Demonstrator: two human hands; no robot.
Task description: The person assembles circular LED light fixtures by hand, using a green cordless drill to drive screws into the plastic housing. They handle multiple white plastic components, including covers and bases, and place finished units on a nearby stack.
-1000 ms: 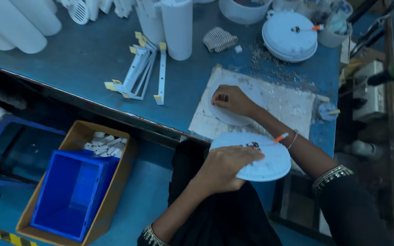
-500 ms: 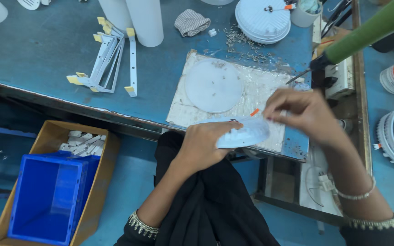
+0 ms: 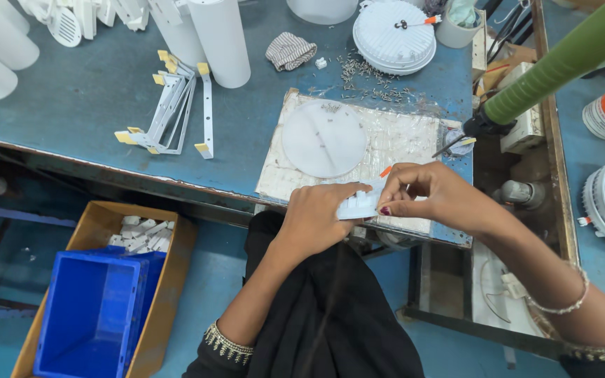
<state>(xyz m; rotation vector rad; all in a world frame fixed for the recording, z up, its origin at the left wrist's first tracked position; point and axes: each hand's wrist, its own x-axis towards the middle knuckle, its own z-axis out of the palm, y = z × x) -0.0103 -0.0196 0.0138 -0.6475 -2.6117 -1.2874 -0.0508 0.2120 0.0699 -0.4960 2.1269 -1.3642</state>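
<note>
My left hand (image 3: 316, 213) and my right hand (image 3: 432, 196) both hold a white round panel (image 3: 358, 204), seen nearly edge-on, at the near edge of a pale work board (image 3: 393, 147). My right thumb and fingers pinch its upper rim, where a short orange-tipped wire (image 3: 385, 171) sticks out. A translucent white disc (image 3: 323, 139) lies flat on the board just beyond my hands.
A green-handled screwdriver (image 3: 554, 66) hangs at the right over the blue table (image 3: 71, 105). White tubes (image 3: 225, 42), metal brackets (image 3: 173, 112), loose screws (image 3: 369, 73) and a round lamp housing (image 3: 395, 36) lie farther back. A blue crate (image 3: 92, 315) sits in a cardboard box on the floor at left.
My right hand left the disc on the board and joined the left hand on the round panel. The panel has tilted from flat to nearly edge-on. The camera view shifted right.
</note>
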